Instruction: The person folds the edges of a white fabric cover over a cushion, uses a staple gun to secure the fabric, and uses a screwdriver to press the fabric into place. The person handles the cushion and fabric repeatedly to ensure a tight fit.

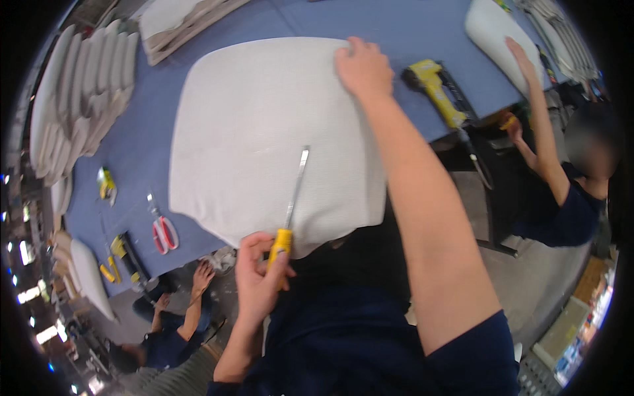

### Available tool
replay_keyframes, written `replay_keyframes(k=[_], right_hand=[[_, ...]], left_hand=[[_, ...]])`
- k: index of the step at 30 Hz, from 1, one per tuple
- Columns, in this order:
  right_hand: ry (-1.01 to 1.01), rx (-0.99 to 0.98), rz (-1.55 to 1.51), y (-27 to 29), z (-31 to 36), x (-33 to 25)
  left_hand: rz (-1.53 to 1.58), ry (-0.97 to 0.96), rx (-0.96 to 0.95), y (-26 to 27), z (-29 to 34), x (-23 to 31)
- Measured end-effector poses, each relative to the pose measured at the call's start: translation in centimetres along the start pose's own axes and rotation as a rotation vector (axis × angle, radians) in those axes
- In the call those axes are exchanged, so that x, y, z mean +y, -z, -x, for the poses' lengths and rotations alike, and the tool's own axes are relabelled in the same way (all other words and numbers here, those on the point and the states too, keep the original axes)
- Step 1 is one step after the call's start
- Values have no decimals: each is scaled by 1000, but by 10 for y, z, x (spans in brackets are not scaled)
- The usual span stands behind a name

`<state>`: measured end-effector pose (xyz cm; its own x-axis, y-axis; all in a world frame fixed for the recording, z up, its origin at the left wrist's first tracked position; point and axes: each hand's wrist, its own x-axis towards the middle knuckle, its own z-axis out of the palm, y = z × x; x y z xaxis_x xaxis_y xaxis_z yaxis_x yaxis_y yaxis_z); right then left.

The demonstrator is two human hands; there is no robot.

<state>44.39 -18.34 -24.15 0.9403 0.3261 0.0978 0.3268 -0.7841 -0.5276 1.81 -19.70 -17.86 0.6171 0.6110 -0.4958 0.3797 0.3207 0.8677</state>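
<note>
A white fabric-covered seat panel (244,125) lies on the blue table in front of me, its near edge loose and wrinkled. My left hand (256,277) is closed round the yellow handle of a flat-blade screwdriver (297,188). The shaft of the screwdriver points away from me over the panel; I cannot tell whether it touches the cloth. At the panel's far right corner, my right hand (365,69) grips the edge with curled fingers, some of them partly hidden.
On the blue table (139,204) lie a yellow staple gun (439,92) at right, red-handled scissors (162,228) and another staple gun (129,257) at left. Grey-white panels (86,92) stand stacked far left. Co-workers sit at right (561,204) and lower left (172,336).
</note>
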Motion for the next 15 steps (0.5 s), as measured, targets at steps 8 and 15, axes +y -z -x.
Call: replay_keyframes(k=[8, 15], right_hand=[[31, 89, -103, -12, 0, 4], [20, 106, -151, -9, 4, 3]], left_hand=[[-45, -119, 81, -2, -1, -22], [96, -10, 127, 1, -8, -7]])
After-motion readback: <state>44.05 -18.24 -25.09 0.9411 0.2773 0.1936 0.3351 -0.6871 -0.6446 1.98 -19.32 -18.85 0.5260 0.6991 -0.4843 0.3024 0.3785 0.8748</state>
